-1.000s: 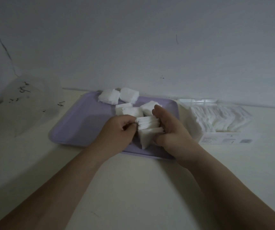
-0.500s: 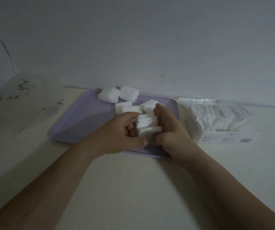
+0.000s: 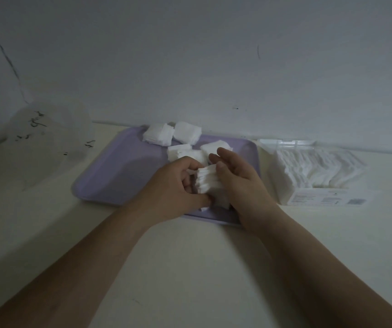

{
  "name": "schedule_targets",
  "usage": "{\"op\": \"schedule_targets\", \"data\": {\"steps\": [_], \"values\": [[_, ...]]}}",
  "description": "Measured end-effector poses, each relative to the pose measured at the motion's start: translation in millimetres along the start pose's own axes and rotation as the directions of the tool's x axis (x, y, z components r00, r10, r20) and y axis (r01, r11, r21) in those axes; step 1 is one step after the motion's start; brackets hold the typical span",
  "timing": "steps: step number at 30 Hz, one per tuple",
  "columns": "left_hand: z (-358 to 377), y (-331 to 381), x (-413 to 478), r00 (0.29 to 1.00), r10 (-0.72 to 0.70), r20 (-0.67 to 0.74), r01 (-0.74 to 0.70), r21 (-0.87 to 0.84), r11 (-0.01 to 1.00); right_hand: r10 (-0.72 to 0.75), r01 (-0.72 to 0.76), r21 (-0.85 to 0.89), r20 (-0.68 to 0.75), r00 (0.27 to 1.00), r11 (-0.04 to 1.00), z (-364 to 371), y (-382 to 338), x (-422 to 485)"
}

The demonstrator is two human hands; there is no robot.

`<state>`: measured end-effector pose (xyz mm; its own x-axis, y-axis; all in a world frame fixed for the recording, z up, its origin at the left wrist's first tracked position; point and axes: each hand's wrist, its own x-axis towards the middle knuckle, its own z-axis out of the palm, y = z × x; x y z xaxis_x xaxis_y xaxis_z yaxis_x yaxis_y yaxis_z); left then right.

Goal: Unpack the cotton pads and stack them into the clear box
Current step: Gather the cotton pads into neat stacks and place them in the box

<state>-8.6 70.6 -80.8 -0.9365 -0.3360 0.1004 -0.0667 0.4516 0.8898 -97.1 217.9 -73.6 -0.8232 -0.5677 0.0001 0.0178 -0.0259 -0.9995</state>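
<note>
1. Cotton pads, white, square and soft: one held stack (image 3: 208, 183) of them stands on edge between both hands, just above the near edge of the lilac plastic tray (image 3: 119, 176). The tray lies toward the back edge of the cream counter (image 3: 190, 268).
2. The left hand (image 3: 178, 188) has its fingers curled against the stack's left face and its thumb tucked under the near lower corner, pinching the pads together.
3. The right hand (image 3: 240, 181) lays its palm along the right face with the thumb bent over the top edge. Its fingers point away, nearly straight, so the stack is squeezed between thumb and palm.
4. The step in hand looks like squaring up a loose batch so its edges line up before it is moved.
5. The next move probably calls for keeping both faces pressed so no pad slips out. The stack would then go right, to the clear plastic box (image 3: 267, 166) just beside the tray's right edge, and slot in next to the row of pads (image 3: 315, 169) already leaning inside.
6. The box looks well filled, so the task seems well along.
7. Counted:
   - one tray;
   - one clear box, with a printed label (image 3: 327, 200) on its front;
   - one crumpled translucent wrapper (image 3: 48, 143) near the counter's left edge;
   - one held stack;
   - four loose piles (image 3: 158, 137) at the tray's far edge, as far as I can separate them, since the hands partly hide the nearest ones.
</note>
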Motion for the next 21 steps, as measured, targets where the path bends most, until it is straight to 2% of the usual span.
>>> {"op": "schedule_targets", "data": {"steps": [7, 9, 13, 15, 17, 18, 20, 21], "values": [[2, 4, -2, 0.996, 0.019, 0.083, -0.014, -0.058, 0.998, 0.058, -0.058, 0.118, 0.008, 0.998, 0.991, 1, 2, 0], [1, 3, -2, 0.997, 0.024, 0.079, -0.020, -0.048, 0.999, 0.048, -0.048, 0.093, -0.001, 0.999, 0.994, 3, 2, 0], [4, -1, -1, 0.995, 0.068, 0.073, -0.075, 0.095, 0.993, 0.047, -0.048, 0.040, 0.028, 0.999, 0.998, 4, 3, 0], [4, -2, -1, 0.997, 0.070, 0.042, -0.075, 0.143, 0.987, 0.068, -0.073, 0.093, 0.056, 0.996, 0.993, 1, 3, 1], [1, -4, 0, 0.996, 0.085, 0.011, -0.086, 0.143, 0.986, 0.074, -0.101, 0.200, 0.138, 0.988, 0.975, -7, 2, 2], [-2, -4, 0, 0.995, 0.102, 0.001, -0.102, 0.132, 0.986, 0.047, -0.083, 0.194, 0.184, 0.982, 0.977, -12, 2, 2], [-5, -3, -1, 0.990, 0.137, -0.005, -0.136, 0.117, 0.984, -0.060, 0.072, -0.041, 0.241, 0.969, 0.997, -22, 6, 0], [-5, -3, 0, 0.988, 0.156, -0.015, -0.153, 0.137, 0.979, -0.113, 0.165, -0.200, 0.246, 0.963, 0.966, -25, 7, -3]]}}
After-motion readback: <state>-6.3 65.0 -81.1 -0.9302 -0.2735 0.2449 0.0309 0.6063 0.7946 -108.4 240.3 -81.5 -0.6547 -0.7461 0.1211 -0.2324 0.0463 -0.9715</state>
